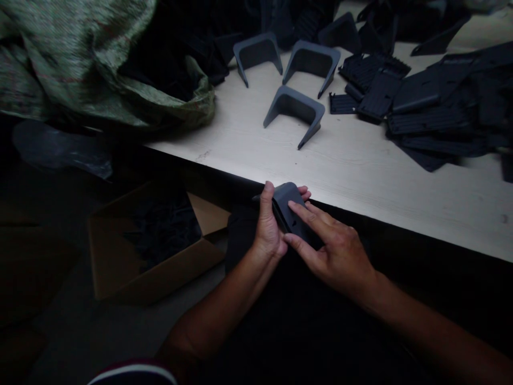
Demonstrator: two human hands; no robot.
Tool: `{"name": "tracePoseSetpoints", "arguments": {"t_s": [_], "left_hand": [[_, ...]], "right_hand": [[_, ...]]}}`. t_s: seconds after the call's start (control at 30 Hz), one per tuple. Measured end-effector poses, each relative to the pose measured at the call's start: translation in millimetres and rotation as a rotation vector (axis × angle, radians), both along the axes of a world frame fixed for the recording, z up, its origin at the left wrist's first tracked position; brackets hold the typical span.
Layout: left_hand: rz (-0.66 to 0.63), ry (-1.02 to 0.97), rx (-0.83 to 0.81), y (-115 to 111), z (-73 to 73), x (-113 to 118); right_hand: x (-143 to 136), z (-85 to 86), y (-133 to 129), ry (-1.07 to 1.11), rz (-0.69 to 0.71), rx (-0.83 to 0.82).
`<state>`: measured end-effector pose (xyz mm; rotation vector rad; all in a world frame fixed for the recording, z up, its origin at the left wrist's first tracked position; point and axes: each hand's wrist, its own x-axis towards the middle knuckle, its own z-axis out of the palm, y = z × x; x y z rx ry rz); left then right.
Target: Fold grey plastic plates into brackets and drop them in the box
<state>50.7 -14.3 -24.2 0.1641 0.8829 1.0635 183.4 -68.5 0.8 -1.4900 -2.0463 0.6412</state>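
Observation:
A dark grey plastic part [291,206] is between my two hands, just off the front edge of the table. My left hand [269,227] cups it from the left, its thumb pointing up and its fingertips showing behind the part. My right hand [334,243] grips its right side, with fingers on the upper face and the thumb at the lower edge. On the table beyond stand several grey U-shaped brackets, the nearest bracket [298,102] straight ahead of my hands.
Dark flat plastic pieces [433,107] lie heaped on the table [240,144] at the right. A green woven sack [80,59] with dark parts covers the left. Below, an open cardboard box [172,267] holds dark pieces.

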Motion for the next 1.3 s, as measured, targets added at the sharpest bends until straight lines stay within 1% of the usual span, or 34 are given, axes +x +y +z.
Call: {"name": "tracePoseSetpoints", "arguments": {"t_s": [0.17,0.27,0.33,0.4,0.43,0.5,0.57,0.6,0.67,0.7,0.73,0.77,0.87,0.9,0.97,1.07,1.13,1.2,1.23,1.3], "left_hand": [[-0.005,0.027,0.060,-3,5.4,0],[0.017,0.028,0.088,-6,8.0,-1],[0.022,0.007,0.130,-7,9.7,-3],[-0.005,-0.034,0.190,-8,11.2,-5],[-0.023,-0.060,0.224,-8,11.7,-6],[-0.072,-0.112,0.296,-7,11.9,-4],[-0.130,-0.132,0.362,-7,11.2,1],[-0.160,-0.122,0.388,-7,10.8,3],[-0.214,-0.083,0.410,-7,11.2,7],[-0.229,-0.072,0.402,-7,12.1,8],[-0.227,-0.077,0.378,-5,13.5,8],[-0.205,-0.095,0.336,-3,15.4,7],[-0.056,-0.120,0.163,6,23.2,3],[-0.009,-0.087,0.122,8,26.2,2],[0.036,0.014,0.097,9,32.5,2],[0.042,0.127,0.138,5,40.3,7],[0.033,0.163,0.170,3,42.1,9],[0.005,0.227,0.236,4,40.0,6],[-0.031,0.289,0.296,6,37.9,2],[-0.146,0.515,0.476,11,33.3,-8]], "right_hand": [[-2,-1.3,-3,-0.011,0.011,0.018],[-1,0.5,-5,-0.022,0.010,0.030],[1,3.0,-4,0.019,0.016,0.030],[3,5.5,0,0.154,0.000,-0.006],[5,6.4,4,0.267,-0.029,-0.047],[7,6.7,12,0.547,-0.123,-0.164],[8,5.1,19,0.804,-0.186,-0.333],[9,3.8,21,0.902,-0.185,-0.428],[10,0.8,23,1.030,-0.148,-0.588],[12,-0.6,23,1.068,-0.128,-0.633],[13,-1.8,23,1.088,-0.116,-0.646],[14,-2.8,22,1.083,-0.107,-0.631],[16,-5.1,16,0.965,-0.045,-0.570],[15,-5.8,13,0.927,-0.031,-0.545],[11,-7.1,8,0.893,-0.043,-0.477],[4,-6.1,1,0.881,-0.104,-0.345],[2,-2.9,1,0.859,-0.109,-0.301],[6,1.3,3,0.828,-0.086,-0.304],[9,3.4,5,0.806,-0.074,-0.323],[20,6.7,7,0.760,-0.059,-0.390]]}}
